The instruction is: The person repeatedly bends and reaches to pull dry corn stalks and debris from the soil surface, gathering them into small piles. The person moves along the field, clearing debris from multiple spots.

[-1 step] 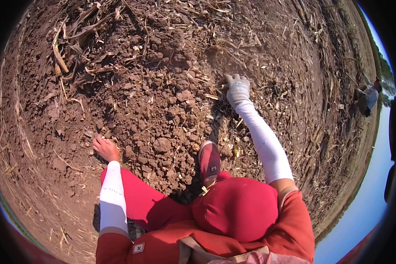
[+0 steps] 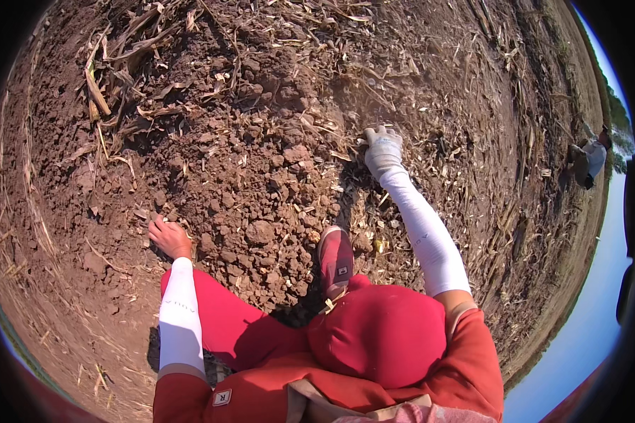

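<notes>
My left hand is bare and rests on the brown soil, its fingers stretched out and the thumb side beside loose clods. It holds nothing that I can see. My right hand, in a pale grey work glove, reaches farther forward. Its fingers bend down onto the ground among dry husk bits, slightly apart, with their tips partly hidden. A faint haze of dust hangs just beyond them. Between the two hands lies a broken-up patch of clods, with one larger clod near its middle.
My red shoe stands between my arms, beside a small yellow piece on the ground. Dry stalks and leaves lie in a heap at far left. At the right edge another person is low to the ground in the field.
My right hand has drawn back a little toward me, and its fingers look more bent. The left hand stays in place.
</notes>
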